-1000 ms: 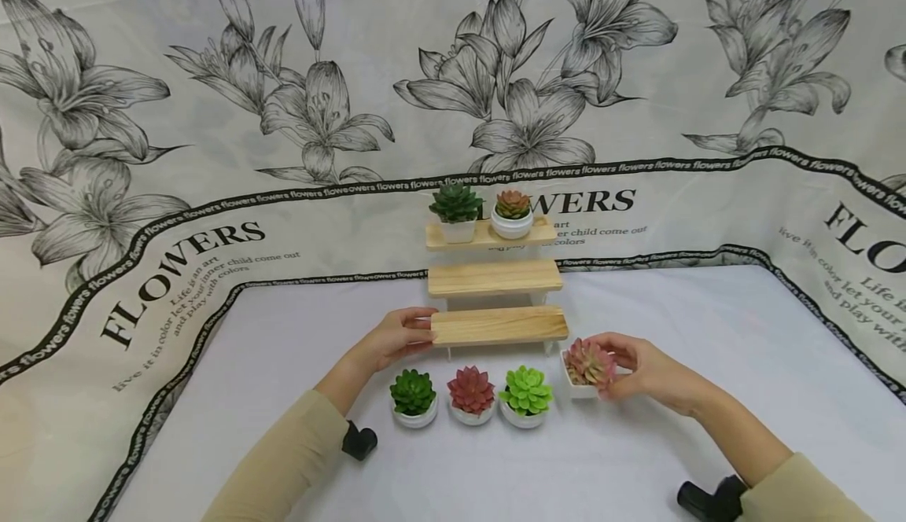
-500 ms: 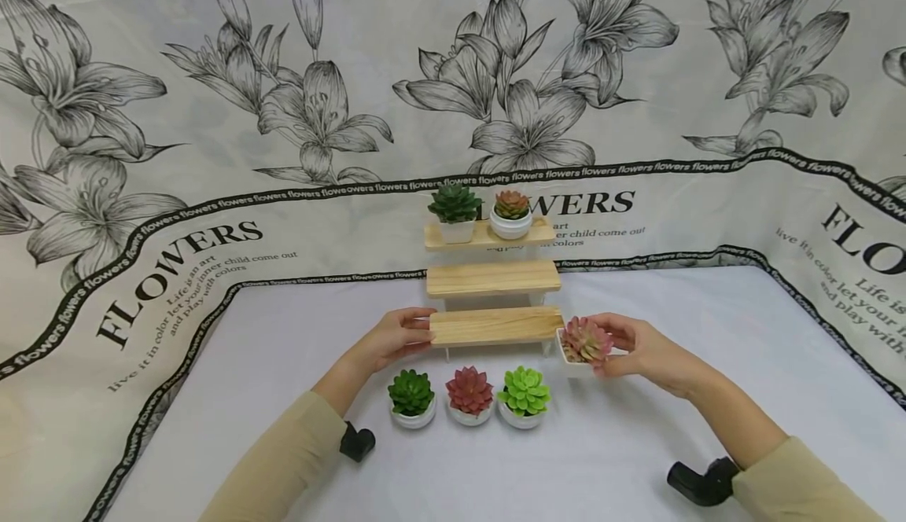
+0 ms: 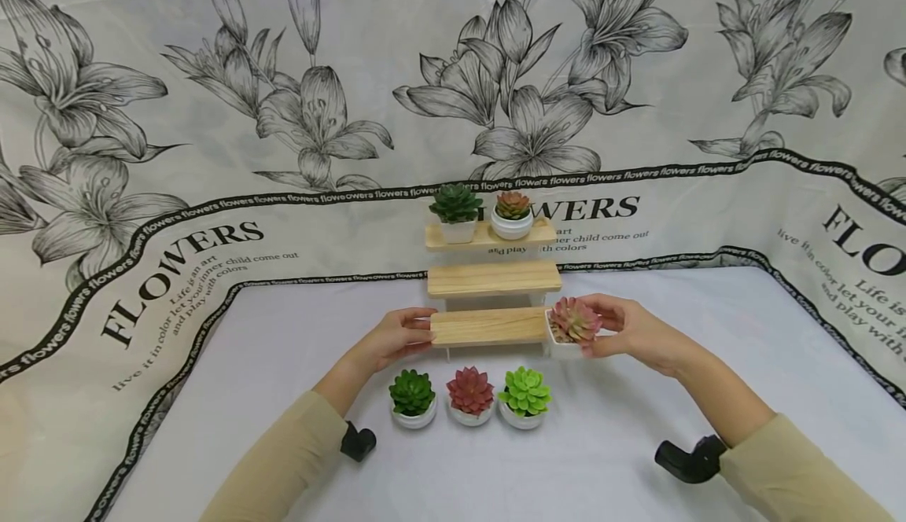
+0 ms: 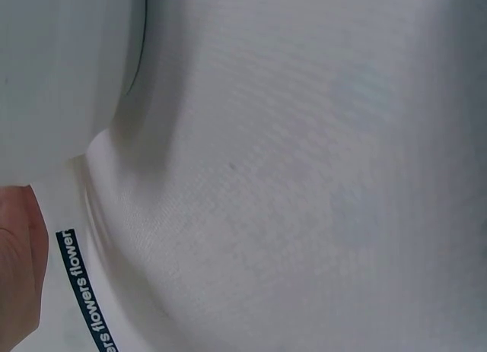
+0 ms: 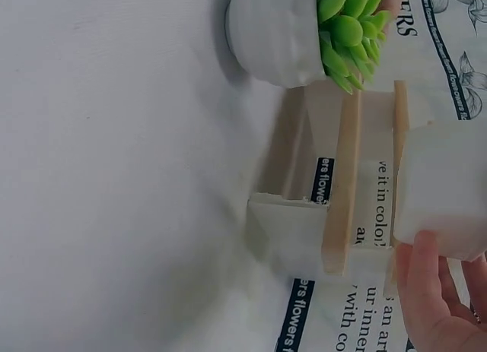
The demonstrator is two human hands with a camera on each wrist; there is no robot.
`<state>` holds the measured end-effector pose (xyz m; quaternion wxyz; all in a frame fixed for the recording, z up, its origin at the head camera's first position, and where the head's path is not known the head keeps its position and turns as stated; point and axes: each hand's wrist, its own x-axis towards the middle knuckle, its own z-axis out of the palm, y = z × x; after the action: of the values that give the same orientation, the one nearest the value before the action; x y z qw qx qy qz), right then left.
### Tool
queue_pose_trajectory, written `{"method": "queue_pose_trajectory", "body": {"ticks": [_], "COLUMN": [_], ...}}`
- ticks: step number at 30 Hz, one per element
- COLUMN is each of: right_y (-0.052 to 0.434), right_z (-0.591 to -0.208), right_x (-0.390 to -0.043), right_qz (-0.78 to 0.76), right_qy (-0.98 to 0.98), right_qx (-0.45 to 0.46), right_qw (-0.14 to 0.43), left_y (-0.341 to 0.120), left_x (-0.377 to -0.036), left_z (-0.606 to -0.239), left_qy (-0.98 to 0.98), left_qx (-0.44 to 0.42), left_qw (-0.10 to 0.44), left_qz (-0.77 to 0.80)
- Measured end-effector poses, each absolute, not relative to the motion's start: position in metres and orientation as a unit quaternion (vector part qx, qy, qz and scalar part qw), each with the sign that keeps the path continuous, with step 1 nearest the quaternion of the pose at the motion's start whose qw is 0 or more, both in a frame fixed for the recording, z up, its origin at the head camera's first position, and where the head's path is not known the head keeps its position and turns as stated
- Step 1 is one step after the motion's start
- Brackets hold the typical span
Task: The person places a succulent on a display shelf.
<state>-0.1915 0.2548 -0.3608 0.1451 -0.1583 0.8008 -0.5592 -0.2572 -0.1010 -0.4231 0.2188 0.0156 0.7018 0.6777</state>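
A three-step wooden stand (image 3: 493, 278) rises at the back of the white table (image 3: 283, 365). My right hand (image 3: 623, 331) grips a pink succulent in a square white pot (image 3: 569, 327), held in the air at the right end of the lowest step (image 3: 488, 326). That pot (image 5: 445, 188) shows beside the stand's planks (image 5: 342, 200) in the right wrist view. My left hand (image 3: 398, 336) holds the left end of the lowest step. The top step carries a dark green succulent (image 3: 456, 211) and a small orange-red one (image 3: 512, 214).
Three potted succulents stand in a row in front of the stand: dark green (image 3: 413, 397), red (image 3: 470, 394), light green (image 3: 524, 395) (image 5: 304, 29). A flower-printed cloth (image 3: 212, 113) forms the backdrop. The left wrist view shows only white cloth (image 4: 304, 177).
My right hand has lifted the pink succulent off the table and carried it up and left to the right end of the lowest step. My left hand has stayed put.
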Motion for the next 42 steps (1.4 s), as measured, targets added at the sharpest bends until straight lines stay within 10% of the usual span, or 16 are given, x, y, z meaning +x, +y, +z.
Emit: {"method": "queue_pose_trajectory", "body": {"ticks": [42], "right_y": [0.187], "right_z": [-0.335], "right_x": [-0.239], "right_qz": [-0.607], "right_qy": [0.765], "right_qx": [-0.141], "right_qw": [0.163], "left_y": [-0.107], "left_x": [-0.248], "left_z": [-0.421], "left_qy": [0.690], "left_qx": [0.035], "left_qw": [0.237], "left_qz": [0.683]}}
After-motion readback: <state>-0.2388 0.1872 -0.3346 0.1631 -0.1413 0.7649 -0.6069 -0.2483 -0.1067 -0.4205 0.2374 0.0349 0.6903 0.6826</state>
